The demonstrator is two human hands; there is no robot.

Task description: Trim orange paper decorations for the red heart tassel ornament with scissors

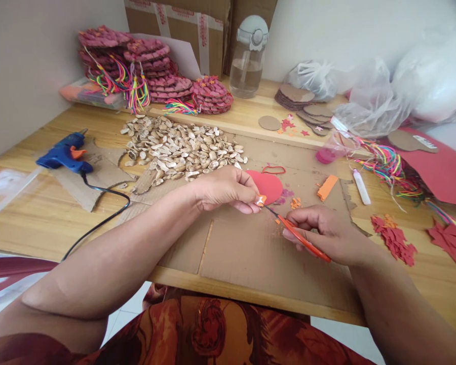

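Between thumb and fingers, my left hand [231, 191] pinches a small orange paper piece [262, 199] with a white mark on it. My right hand [319, 230] grips orange-handled scissors [302, 238], whose blade tips reach the edge of that piece. Just behind my left fingers lies a red rounded cutout [269, 185], partly covered by them. A folded orange strip [327, 188] and small orange scraps [296, 203] rest on the cardboard sheet [247, 258] near my right hand.
Peanut shells [186, 149] lie behind my left hand. A blue glue gun [65, 153] with its cord is at left. Stacked decorated discs [155, 66], a water bottle [249, 61] and plastic bags [383, 91] stand behind. Red scraps [395, 239] lie at right beside a white tube [361, 187].
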